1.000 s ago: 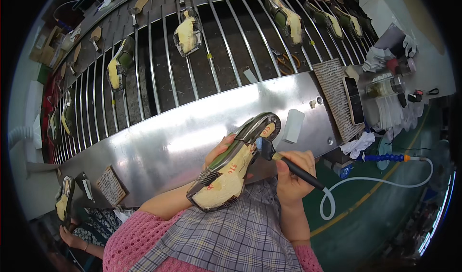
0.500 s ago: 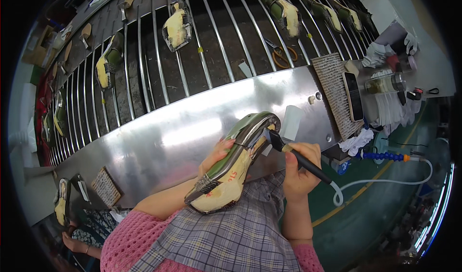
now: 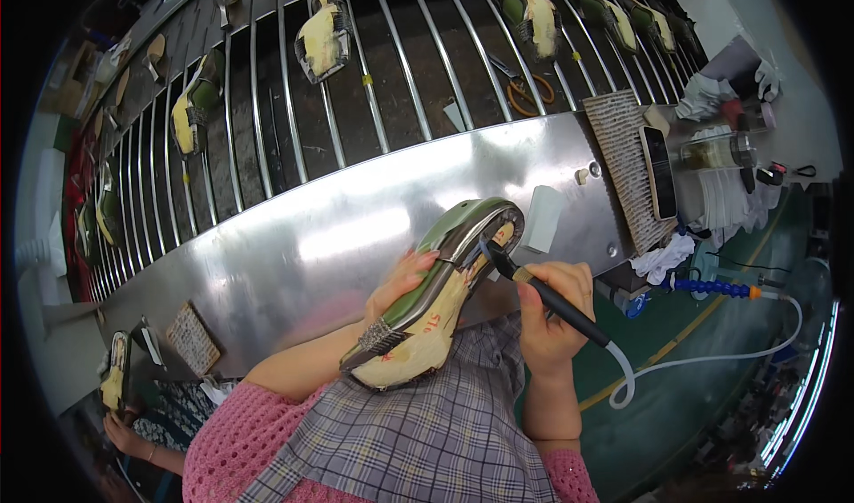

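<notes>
An unsoled shoe upper (image 3: 412, 337) on a last lies tilted across my lap, its cream underside facing up and its green side to the left. My left hand (image 3: 402, 282) is wrapped around the green side near the heel. In my right hand (image 3: 555, 313) is a black-handled brush (image 3: 560, 305) with a pale hose running from its back end. The brush's tip touches the underside near the heel rim. A white rectangular piece (image 3: 543, 219) lies on the metal ledge (image 3: 356, 227) just beyond the heel.
Beyond the ledge, a rack of metal bars (image 3: 402, 67) carries several similar green shoes. Orange-handled scissors (image 3: 530, 95) lie between bars. At right are a textured pad (image 3: 627, 174), a phone (image 3: 658, 172), a glass jar (image 3: 717, 152) and white gloves (image 3: 712, 98). Another person's hand (image 3: 127, 435) holds a shoe (image 3: 116, 374) at lower left.
The brush tip has shifted slightly left and down on the heel area. The hose's loop by my right hand has swung lower. The view has shifted slightly.
</notes>
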Motion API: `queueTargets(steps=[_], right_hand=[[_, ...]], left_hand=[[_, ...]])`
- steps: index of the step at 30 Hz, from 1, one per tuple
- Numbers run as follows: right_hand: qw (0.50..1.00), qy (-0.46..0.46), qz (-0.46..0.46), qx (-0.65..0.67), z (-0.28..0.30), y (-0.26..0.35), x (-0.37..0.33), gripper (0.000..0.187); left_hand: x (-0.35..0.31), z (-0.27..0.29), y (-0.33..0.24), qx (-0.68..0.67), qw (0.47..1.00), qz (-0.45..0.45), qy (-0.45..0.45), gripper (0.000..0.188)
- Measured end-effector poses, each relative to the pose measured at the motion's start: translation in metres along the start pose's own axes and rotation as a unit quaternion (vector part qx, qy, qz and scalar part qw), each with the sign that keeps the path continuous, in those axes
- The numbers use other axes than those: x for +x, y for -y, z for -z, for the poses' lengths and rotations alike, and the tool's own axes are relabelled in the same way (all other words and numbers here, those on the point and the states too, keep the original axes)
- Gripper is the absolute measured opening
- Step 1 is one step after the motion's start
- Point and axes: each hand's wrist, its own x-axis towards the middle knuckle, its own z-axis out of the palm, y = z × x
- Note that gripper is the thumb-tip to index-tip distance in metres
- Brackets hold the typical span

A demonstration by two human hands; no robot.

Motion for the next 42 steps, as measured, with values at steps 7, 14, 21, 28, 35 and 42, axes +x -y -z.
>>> queueTargets(steps=[7, 14, 21, 28, 35, 42], right_hand=[[0.996, 0.065, 0.025, 0.053, 0.011, 0.002, 0.004, 0.022], [1.000, 0.010, 0.018, 0.013, 0.004, -0.003, 0.002, 0.021], [0.980, 0.089, -0.049, 0.171, 0.016, 0.007, 0.000, 0.018], [0.995, 0.035, -0.065, 0.067, 0.014, 0.010, -0.001, 0.016], [0.999, 0.040, 0.024, -0.005, 0.018, 0.008, -0.008, 0.022], [0.998, 0.047, 0.007, 0.035, 0.018, 0.002, -0.011, 0.022]], left_hand=[[0.010, 0.012, -0.001, 0.078, 0.991, -0.042, 0.099, 0.091], [0.006, 0.010, 0.001, 0.094, 0.990, -0.036, 0.095, 0.088], [0.000, 0.009, 0.008, 0.077, 0.992, -0.042, 0.093, 0.083], [0.005, 0.001, 0.003, 0.068, 0.995, -0.032, 0.069, 0.052], [0.003, 0.003, 0.008, 0.109, 0.986, -0.062, 0.113, 0.080], [0.005, 0.002, 0.008, 0.121, 0.984, -0.059, 0.120, 0.080]])
